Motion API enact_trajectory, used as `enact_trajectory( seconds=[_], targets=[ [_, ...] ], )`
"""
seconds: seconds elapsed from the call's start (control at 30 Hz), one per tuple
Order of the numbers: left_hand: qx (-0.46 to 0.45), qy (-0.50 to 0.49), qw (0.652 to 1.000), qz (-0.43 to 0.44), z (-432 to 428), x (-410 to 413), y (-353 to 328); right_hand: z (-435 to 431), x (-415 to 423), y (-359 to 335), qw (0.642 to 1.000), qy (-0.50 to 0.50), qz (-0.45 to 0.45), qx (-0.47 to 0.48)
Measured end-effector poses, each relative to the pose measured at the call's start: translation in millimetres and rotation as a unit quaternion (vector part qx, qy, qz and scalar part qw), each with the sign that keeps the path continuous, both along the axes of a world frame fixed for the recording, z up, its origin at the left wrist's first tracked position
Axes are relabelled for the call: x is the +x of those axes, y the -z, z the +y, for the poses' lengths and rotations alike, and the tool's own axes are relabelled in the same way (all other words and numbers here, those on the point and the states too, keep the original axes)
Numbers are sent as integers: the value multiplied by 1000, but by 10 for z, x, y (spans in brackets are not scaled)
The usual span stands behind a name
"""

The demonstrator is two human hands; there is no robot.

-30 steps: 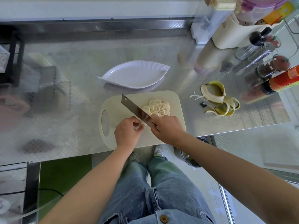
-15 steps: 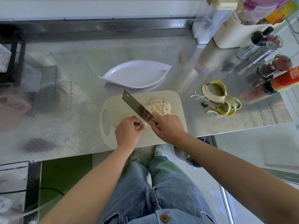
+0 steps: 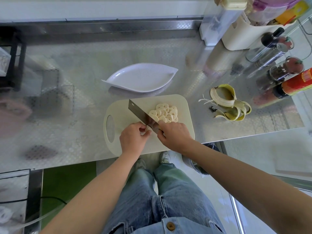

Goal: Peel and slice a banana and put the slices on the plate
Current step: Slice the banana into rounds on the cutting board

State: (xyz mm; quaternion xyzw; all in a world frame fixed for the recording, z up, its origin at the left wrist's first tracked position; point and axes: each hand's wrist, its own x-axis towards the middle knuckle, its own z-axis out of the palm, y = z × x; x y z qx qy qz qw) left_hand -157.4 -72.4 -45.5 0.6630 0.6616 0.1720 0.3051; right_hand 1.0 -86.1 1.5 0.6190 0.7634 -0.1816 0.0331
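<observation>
Spice jars, a red can and a cream container sit on the steel counter.

Board: plain cream. Slices and stub: pale cream. Knife: dull grey steel. Plate: white, fine ribbed pattern towards the rim. Peel: yellow outside, off-white inside, some brown. Counter: silver, embossed with a small checker pattern. Can: red with yellow marks, black end. Caddy: cream. My jeans: faded blue denim, greenish tint on the right leg. Button: brown. Floor patch: green.
</observation>
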Motion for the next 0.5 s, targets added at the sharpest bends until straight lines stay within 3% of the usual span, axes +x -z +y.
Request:
enact_trajectory(
  seconds=[0.5],
  targets=[
    [5,-12,1000,-2,2,16,-22,27,-2,-108,999,21,33,37]
  ],
)
